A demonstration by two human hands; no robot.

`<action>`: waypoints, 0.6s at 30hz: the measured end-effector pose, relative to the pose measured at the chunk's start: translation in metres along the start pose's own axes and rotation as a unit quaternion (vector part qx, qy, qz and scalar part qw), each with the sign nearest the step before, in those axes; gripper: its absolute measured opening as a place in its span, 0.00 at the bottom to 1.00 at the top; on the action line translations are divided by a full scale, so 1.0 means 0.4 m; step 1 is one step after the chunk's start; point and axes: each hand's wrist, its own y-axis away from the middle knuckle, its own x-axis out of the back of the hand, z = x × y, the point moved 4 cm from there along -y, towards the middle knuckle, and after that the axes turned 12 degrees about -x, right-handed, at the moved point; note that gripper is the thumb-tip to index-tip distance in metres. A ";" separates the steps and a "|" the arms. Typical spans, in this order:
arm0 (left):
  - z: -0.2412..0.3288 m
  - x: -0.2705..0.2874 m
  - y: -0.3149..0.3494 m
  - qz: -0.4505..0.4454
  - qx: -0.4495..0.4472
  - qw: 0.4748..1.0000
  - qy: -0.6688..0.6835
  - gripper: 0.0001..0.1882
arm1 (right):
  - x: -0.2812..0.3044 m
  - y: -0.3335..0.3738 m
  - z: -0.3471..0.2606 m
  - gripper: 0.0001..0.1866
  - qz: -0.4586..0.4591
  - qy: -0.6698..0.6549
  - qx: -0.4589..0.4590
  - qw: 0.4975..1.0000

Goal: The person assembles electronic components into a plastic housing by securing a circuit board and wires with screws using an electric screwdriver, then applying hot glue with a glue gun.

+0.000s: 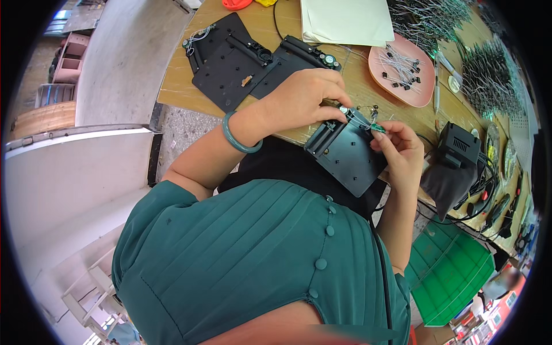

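A black flat panel (356, 161) with small studs and a raised bar along one side tilts at the table's front edge, over my lap. My left hand (305, 99) reaches to its far end, thumb and forefinger closed about a small silver round part (344, 110). At the panel's right corner my right hand (403, 148) pinches a small green piece (377, 127), which looks like a circuit board. Thin wires and a tiny dark part show beside it. Two similar black panels (224, 75) lie on the table beyond my left hand.
A pink plate (426, 96) holds several small black parts with wire leads. Sheets of paper (345, 24) lie at the back. Bundles of grey wires (490, 80) fill the right side. A black box (460, 144) with cables stands right of my hand. Below is a green crate (445, 270).
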 end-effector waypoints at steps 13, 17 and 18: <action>-0.001 -0.008 0.000 0.003 0.072 0.993 0.092 0.11 | -0.004 0.014 0.010 0.08 0.024 -0.024 0.057 0.998; -0.001 -0.012 0.002 -0.001 0.080 0.992 0.102 0.11 | -0.006 0.015 0.011 0.08 0.021 -0.024 0.059 0.998; -0.004 -0.012 0.003 -0.002 0.080 0.992 0.103 0.11 | -0.006 0.015 0.012 0.08 0.019 -0.022 0.061 0.998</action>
